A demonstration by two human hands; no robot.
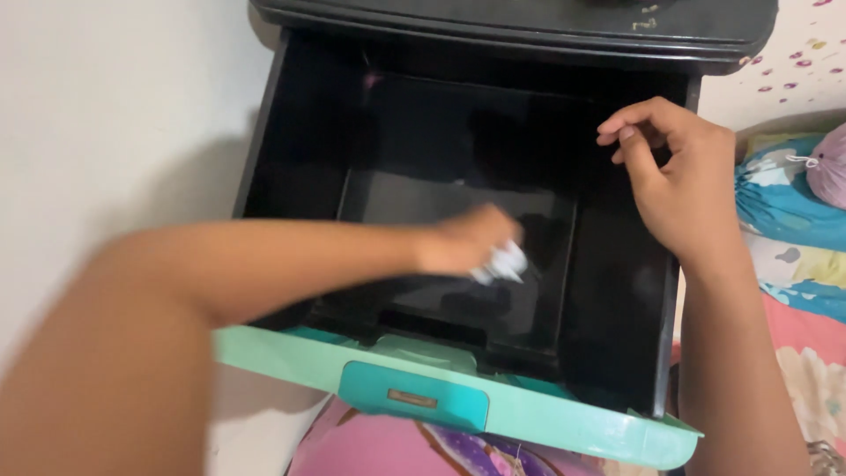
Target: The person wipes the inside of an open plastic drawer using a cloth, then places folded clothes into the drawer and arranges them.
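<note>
Clutching a white wad (502, 263), the left hand (467, 240) presses into the black drawer (608, 300)

I note a black drawer (608, 291) interior with a mint-green front (529, 414) and a teal handle plate (414, 397). The cabinet top (529, 22) is black. My left hand (467, 240) holds a white wad (502, 263). The bedding (793, 229) shows blue, yellow and pink floral print; the wall (115, 115) is plain off-white.
</note>
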